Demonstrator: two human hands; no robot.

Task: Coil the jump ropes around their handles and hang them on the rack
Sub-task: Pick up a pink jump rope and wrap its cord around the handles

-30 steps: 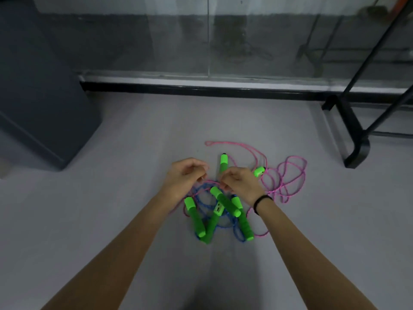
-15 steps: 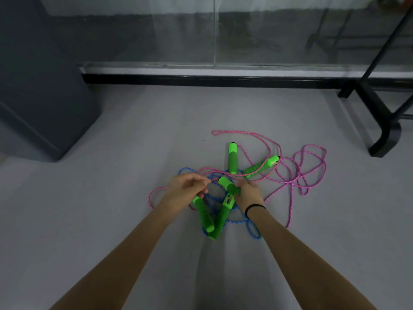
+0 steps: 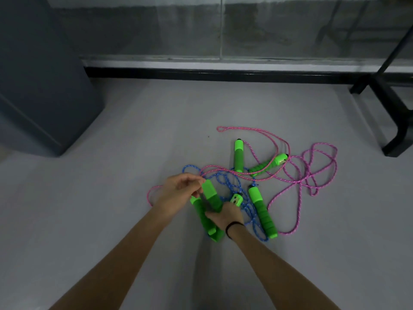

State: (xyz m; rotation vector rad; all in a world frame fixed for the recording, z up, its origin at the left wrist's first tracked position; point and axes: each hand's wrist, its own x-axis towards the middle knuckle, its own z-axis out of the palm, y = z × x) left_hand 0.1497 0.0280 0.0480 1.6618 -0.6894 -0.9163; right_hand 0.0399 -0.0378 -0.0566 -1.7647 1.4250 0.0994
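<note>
On the pale grey floor (image 3: 111, 220) lies a tangle of pink braided rope (image 3: 312, 173) and blue braided rope (image 3: 225, 182) with bright green foam-grip handles. The right hand (image 3: 224, 214) is curled around 1 raised green handle (image 3: 211, 194), while the left hand (image 3: 178, 193) pinches near that handle's top, though its hold is unclear. A black metal rack foot (image 3: 395, 113) stands well apart at the right.

The lower end of the green handle (image 3: 211, 195) gripped by the right hand (image 3: 224, 214) is covered by that hand. Where the pink rope (image 3: 297, 182) and blue rope (image 3: 225, 182) cross beyond the hands, their paths cannot be followed. Far to the right of the hands, the black rack (image 3: 393, 101) is cut off by the picture's edge. Both forearms are cut off at the bottom edge.
</note>
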